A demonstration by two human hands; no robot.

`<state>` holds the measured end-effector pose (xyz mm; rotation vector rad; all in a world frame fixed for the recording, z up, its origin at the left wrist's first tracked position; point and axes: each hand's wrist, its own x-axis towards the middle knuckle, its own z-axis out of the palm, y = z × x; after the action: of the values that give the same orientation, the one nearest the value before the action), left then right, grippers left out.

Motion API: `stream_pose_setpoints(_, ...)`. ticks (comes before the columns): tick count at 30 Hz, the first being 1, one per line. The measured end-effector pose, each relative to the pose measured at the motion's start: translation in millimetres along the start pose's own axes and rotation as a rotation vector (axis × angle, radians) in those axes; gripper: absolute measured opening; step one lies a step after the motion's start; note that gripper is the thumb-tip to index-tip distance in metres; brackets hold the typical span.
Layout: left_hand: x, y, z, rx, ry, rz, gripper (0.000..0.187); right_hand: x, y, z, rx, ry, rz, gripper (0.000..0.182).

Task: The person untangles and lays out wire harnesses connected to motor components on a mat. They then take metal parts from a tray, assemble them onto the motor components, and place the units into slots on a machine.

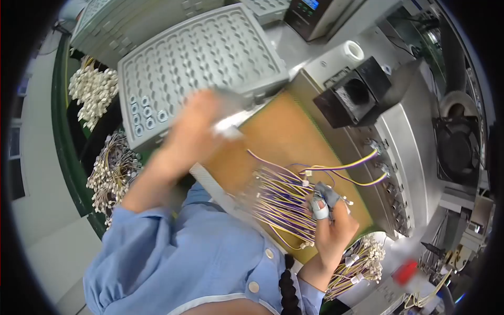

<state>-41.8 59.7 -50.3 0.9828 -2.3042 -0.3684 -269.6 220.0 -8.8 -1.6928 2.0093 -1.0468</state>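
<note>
My left hand point(197, 123) is smeared by motion over the front edge of a grey tray point(270, 79) with rows of small hollows. Its fingers and anything in them are not clear. My right hand point(333, 220) wears grey finger covers and a white wrap on one finger. Its fingers are pinched together at the right end of a bundle of yellow and purple wires point(283, 202), which lies on a brown board point(283, 126). What sits between the fingertips is too small to name. Several small round parts point(149, 123) fill hollows at the tray's left corner.
A metal machine point(409, 152) stands on the right, with two yellow-purple wires point(346, 167) running from its front. A black square funnel-like part point(354, 94) tops it. Bunches of white-tipped wires point(94, 89) hang at left. More wires point(362, 262) lie at lower right.
</note>
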Motion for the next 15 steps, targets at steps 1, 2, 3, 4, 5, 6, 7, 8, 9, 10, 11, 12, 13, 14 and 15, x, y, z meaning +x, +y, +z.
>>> stream_pose_setpoints(1,-9,-36,-15,0.208,0.051,-0.107,0.037,-4,6,-8,0.134,-0.039,0.131,0.013)
stream_pose_setpoints(2,-18,-65,-34,0.498,0.014,-0.164,0.03,-10,11,-18,0.262,-0.068,0.273,0.013)
stream_pose_setpoints(3,-23,-81,-57,0.685,-0.229,-0.362,0.024,-9,11,-22,0.376,-0.016,0.322,0.012)
stream_pose_setpoints(4,-46,-113,-63,0.947,-0.196,-0.256,0.019,-9,13,-24,0.336,0.016,0.369,0.012)
stream_pose_setpoints(5,-60,-134,-73,0.973,-0.3,-0.376,0.024,-7,18,-26,0.381,0.022,0.314,0.012)
stream_pose_setpoints(6,-79,-162,-80,1.06,-0.285,-0.291,0.032,-6,21,-27,0.428,0.032,0.253,0.012)
stream_pose_setpoints(7,-81,-160,-79,0.963,-0.338,-0.388,0.037,-4,22,-25,0.415,0.043,0.215,0.012)
stream_pose_setpoints(8,-87,-167,-77,0.89,-0.3,-0.374,0.037,0,24,-24,0.409,0.041,0.165,0.011)
stream_pose_setpoints(9,-91,-183,-79,0.793,-0.282,-0.392,0.038,3,25,-25,0.332,0.049,0.049,0.012)
stream_pose_setpoints(10,-92,-195,-85,0.702,-0.262,-0.419,0.04,2,22,-27,0.321,0.051,0.053,0.012)
stream_pose_setpoints(11,-77,-172,-84,0.493,-0.202,-0.736,0.044,-3,24,-29,0.341,0.066,0.094,0.013)
stream_pose_setpoints(12,-78,-173,-84,0.5,-0.197,-0.74,0.044,-7,25,-32,0.367,0.08,0.133,0.013)
stream_pose_setpoints(13,-79,-176,-82,0.392,-0.115,-0.667,0.048,-11,25,-37,0.444,0.067,0.201,0.015)
stream_pose_setpoints(14,-79,-179,-79,0.282,-0.043,-0.591,0.053,-14,24,-41,0.477,0.057,0.263,0.017)
stream_pose_setpoints(15,-72,-171,-71,0.113,0.142,-0.494,0.046,-14,21,-41,0.528,0.064,0.307,0.017)
